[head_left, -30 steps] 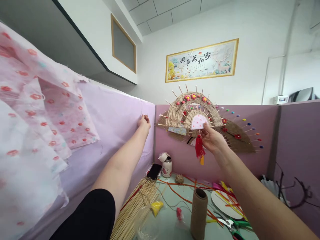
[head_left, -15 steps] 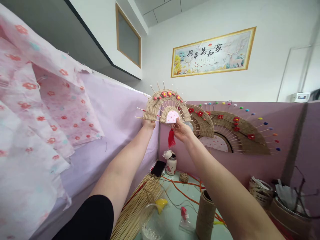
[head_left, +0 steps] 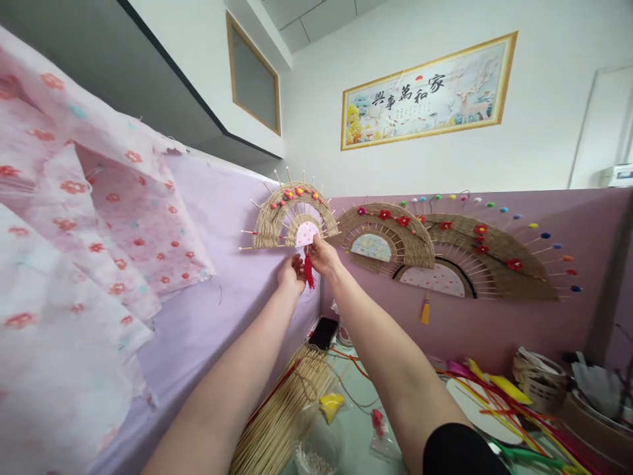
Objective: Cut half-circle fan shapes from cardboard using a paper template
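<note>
A small half-round woven fan (head_left: 271, 221) is held up near the corner of the two partitions. It has twine bands, thin sticks poking out round its rim, red and yellow flowers and a pink dotted centre. My right hand (head_left: 325, 257) pinches it at the bottom middle, thumb over the centre patch. A red tassel (head_left: 309, 272) hangs from that point. Just below the fan, left of the tassel, my left hand (head_left: 293, 274) is raised with loosely curled, parted fingers; whether they brush the tassel I cannot tell.
Two larger woven fans (head_left: 386, 231) (head_left: 524, 274) hang on the pink partition, right. Floral cloth (head_left: 113, 264) drapes at left. On the table are a straw bundle (head_left: 277, 422), a phone (head_left: 323, 333), a clear plastic cup (head_left: 316, 445) and baskets (head_left: 539, 379).
My left hand has let go of the fan's lower left edge and dropped beside the tassel. The fan, in my right hand, appears further left as the view turned right.
</note>
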A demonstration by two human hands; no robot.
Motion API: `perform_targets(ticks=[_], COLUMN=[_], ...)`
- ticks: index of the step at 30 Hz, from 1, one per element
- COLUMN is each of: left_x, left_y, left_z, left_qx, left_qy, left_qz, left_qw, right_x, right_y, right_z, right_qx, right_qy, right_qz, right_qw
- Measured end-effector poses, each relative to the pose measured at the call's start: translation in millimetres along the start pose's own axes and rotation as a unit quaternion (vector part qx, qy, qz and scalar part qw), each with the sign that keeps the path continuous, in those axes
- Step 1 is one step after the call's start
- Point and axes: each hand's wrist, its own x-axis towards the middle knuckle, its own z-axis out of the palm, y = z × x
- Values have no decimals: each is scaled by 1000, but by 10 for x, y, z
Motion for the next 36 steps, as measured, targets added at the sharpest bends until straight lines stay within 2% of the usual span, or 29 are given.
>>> perform_targets(ticks=[8, 22, 30, 36], left_x=[-47, 47, 92, 76], left_y=[-39, -72, -116, -120], left_z=[-78, -174, -237, -215], left_qx=[16, 33, 43, 51], left_qy=[-23, -35, -38, -36], left_qz=[-14, -9, -3, 11], left_qw=[1000, 999, 998, 998], right_x=[7, 172, 248, 314], right_y=[162, 321, 359, 387], right_z=[-154, -347, -393, -387], right_qx=[5, -1, 5, 2], right_qy=[-21, -26, -26, -35], right_qz=[3, 18, 11, 5], right_qw=[1000, 999, 1000, 999])
